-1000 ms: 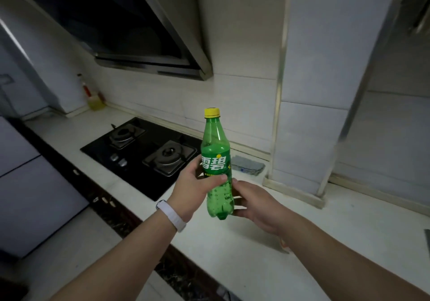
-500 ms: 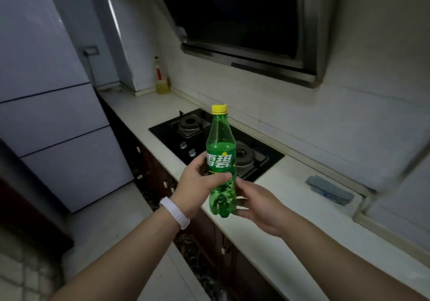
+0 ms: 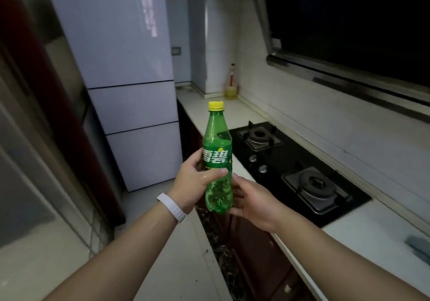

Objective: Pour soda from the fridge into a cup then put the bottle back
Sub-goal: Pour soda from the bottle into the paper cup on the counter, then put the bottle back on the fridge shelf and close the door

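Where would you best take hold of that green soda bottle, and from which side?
Wrap the grip round the labelled middle of the green bottle, coming from the side, as the left hand does: it stands upright, and its round body is slim enough there. The right hand cups the base.

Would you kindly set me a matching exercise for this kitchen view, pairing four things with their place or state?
Things:
1. green plastic soda bottle with a yellow cap
2. tall white fridge
3. black glass gas hob
4. white wristband

Places or states:
A. set into the white countertop
B. worn on the left wrist
C. closed, beside the counter's far end
D. held upright by the left hand

Pairs: 1-D, 2-C, 3-A, 4-B.
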`<state>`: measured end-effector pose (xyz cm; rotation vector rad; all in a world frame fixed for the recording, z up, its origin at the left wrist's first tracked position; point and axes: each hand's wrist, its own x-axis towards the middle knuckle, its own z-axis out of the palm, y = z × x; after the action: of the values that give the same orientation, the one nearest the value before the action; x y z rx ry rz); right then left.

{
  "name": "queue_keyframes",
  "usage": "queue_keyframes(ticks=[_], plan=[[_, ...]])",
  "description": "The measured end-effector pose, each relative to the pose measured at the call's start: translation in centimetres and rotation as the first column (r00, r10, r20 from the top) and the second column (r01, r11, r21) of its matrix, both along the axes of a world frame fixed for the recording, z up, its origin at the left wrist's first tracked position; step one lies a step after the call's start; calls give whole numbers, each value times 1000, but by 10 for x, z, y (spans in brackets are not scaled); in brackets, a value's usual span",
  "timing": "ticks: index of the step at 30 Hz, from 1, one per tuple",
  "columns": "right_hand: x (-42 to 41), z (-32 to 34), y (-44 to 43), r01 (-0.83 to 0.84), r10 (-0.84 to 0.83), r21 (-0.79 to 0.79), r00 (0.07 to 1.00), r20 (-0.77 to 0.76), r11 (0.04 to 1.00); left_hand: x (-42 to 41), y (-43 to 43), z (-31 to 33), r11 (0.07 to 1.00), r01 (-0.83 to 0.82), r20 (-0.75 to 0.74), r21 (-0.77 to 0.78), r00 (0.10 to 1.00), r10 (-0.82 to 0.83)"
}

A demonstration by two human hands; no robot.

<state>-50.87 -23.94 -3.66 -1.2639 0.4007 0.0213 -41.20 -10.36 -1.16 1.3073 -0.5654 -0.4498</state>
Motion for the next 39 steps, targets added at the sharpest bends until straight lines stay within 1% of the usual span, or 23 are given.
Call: queue_keyframes(ticks=[4, 9, 16, 25, 30, 35, 39], plan=[[48, -3, 28, -112, 112, -24, 994, -6, 993, 28, 38, -1, 994, -111, -28, -8, 993, 111], [118, -10, 65, -258, 256, -75, 966, -30, 963, 74, 86, -6, 964, -266, -54, -9, 963, 265], [219, -26, 89, -362, 361, -7, 932, -41, 932, 156, 115, -16, 926, -378, -42, 10, 925, 378], [372, -32, 69, -418, 424, 126, 905, -30, 900, 294, 93, -5, 898, -435, -58, 67, 897, 438], [437, -19, 61, -463, 468, 130, 884, -4, 877, 351, 84, 8, 885, -463, -37, 51, 884, 465], [481, -7, 54, -480, 483, 129, 876, 13, 868, 396, 82, 17, 884, -466, -1, 40, 884, 467], [518, -4, 50, -481, 483, 119, 875, 9, 869, 433, 80, 14, 885, -465, -9, 31, 885, 466]])
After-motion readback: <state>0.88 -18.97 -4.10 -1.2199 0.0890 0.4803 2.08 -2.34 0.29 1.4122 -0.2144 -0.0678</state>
